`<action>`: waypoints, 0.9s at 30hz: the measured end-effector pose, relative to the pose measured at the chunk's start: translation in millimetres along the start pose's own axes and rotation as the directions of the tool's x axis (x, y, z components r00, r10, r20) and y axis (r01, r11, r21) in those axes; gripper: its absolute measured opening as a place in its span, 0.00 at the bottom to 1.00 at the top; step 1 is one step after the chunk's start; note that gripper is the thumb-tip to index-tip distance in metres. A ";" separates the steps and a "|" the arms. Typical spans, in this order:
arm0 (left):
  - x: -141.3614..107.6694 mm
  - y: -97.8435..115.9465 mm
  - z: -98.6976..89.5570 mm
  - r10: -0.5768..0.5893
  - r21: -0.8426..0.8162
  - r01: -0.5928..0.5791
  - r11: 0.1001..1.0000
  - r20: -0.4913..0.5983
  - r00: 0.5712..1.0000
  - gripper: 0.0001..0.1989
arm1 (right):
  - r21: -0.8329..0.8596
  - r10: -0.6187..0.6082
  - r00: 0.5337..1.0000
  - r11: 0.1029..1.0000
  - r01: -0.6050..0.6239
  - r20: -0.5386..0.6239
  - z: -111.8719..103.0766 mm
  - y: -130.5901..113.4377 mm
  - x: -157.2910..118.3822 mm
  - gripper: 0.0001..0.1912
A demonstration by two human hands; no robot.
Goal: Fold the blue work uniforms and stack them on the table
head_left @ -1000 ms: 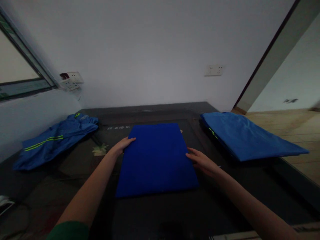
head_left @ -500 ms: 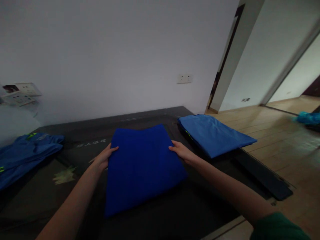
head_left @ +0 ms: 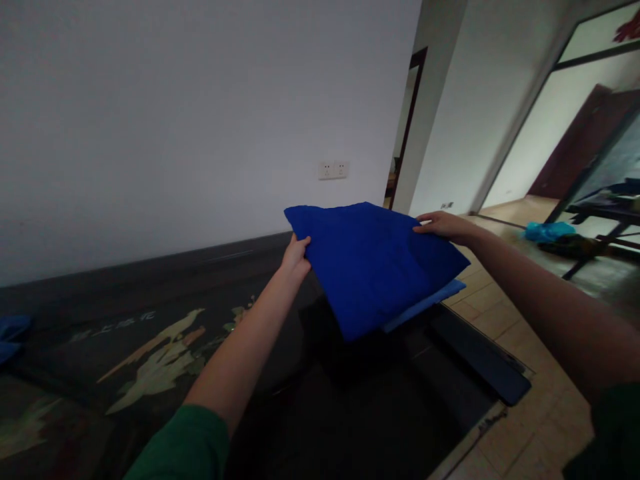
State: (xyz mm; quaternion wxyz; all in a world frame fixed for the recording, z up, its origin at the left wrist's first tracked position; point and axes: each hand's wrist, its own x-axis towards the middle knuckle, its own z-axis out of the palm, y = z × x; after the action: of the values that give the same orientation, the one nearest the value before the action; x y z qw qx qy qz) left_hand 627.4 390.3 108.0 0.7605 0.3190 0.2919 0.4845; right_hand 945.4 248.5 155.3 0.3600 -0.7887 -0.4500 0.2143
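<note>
A folded royal-blue cloth garment [head_left: 373, 263] is held up between both hands, tilted, above the right part of the dark table. My left hand [head_left: 299, 257] pinches its left edge, thumb on top. At its right edge my right hand [head_left: 443, 225] grips it the same way. Under it, mostly hidden, lies a lighter blue folded garment [head_left: 425, 305], of which only the front edge shows. Whether the two pieces touch cannot be made out.
The dark table [head_left: 320, 413] carries a pale bird-and-flower inlay [head_left: 165, 367]. Blue fabric [head_left: 13, 333] lies at the far left. A flat dark bar [head_left: 480, 360] runs along the right edge. Behind is a wall with sockets [head_left: 333, 170]; a turquoise plastic bag [head_left: 550, 231] is on the floor.
Both hands have lifted the royal-blue garment and carried it right, over the lighter blue folded one, which it now largely covers. The view has turned right.
</note>
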 end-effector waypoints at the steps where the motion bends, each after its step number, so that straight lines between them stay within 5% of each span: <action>1: 6.6 -12.2 18.5 -0.008 -0.026 0.009 1.000 0.014 1.000 0.25 | -0.053 0.051 0.998 0.997 -0.053 -0.031 -16.7 7.9 10.7 0.15; 6: 38.4 -80.2 71.9 0.018 -0.070 -0.014 0.997 0.064 0.998 0.29 | -0.250 0.156 0.980 0.951 -0.183 -0.125 -54.6 60.7 47.8 0.18; 9: 55.3 -123.2 64.1 -0.019 -0.015 0.019 1.000 0.028 0.999 0.31 | -0.315 0.169 0.975 0.926 -0.207 -0.143 -38.2 98.1 56.5 0.16; 13: 71.5 -165.9 28.0 -0.120 0.052 0.123 0.991 -0.061 0.991 0.33 | -0.383 0.142 0.980 0.905 -0.185 -0.139 2.1 141.9 61.0 0.12; 17: 82.4 -178.0 8.3 -0.152 0.072 0.156 0.985 -0.067 0.986 0.34 | -0.446 0.096 0.987 0.883 -0.145 -0.131 20.8 165.6 65.8 0.13; 27: 83.6 -165.7 4.9 -0.052 0.171 0.053 0.984 -0.011 0.999 0.39 | -0.606 0.022 0.987 0.787 -0.114 -0.158 8.5 164.3 69.3 0.20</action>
State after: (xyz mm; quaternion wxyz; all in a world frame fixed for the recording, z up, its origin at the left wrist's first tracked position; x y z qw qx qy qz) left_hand 752.5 412.3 -27.5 0.7417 0.3738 0.3433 0.4386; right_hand 1065.9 256.4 23.7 0.1082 -0.8916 -0.4395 0.0127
